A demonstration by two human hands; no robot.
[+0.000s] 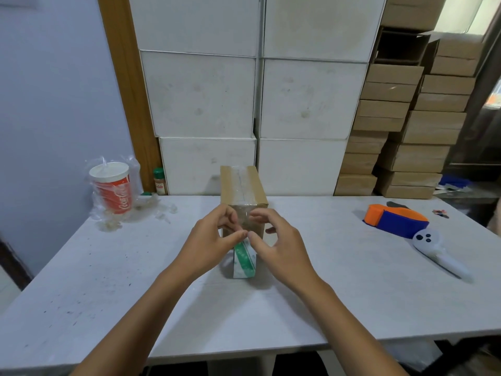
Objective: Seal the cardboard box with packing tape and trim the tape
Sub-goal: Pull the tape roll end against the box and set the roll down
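Note:
A small brown cardboard box [242, 187] stands on the white table [311, 294], with clear tape along its top seam and down its near face. A tape roll [244, 261] with a green and white core stands on edge just in front of the box, under my hands. My left hand [210, 246] and my right hand [278, 246] meet at the box's near face. The thumb and fingertips of each pinch the clear tape strip running between box and roll. My fingers hide the lower part of the box's near face.
An orange and blue tape dispenser [395, 219] and a white controller [436, 251] lie to the right. A red cup in a plastic bag [112, 188] stands at far left. White cartons [254, 96] and stacked brown boxes [406, 131] line the far side.

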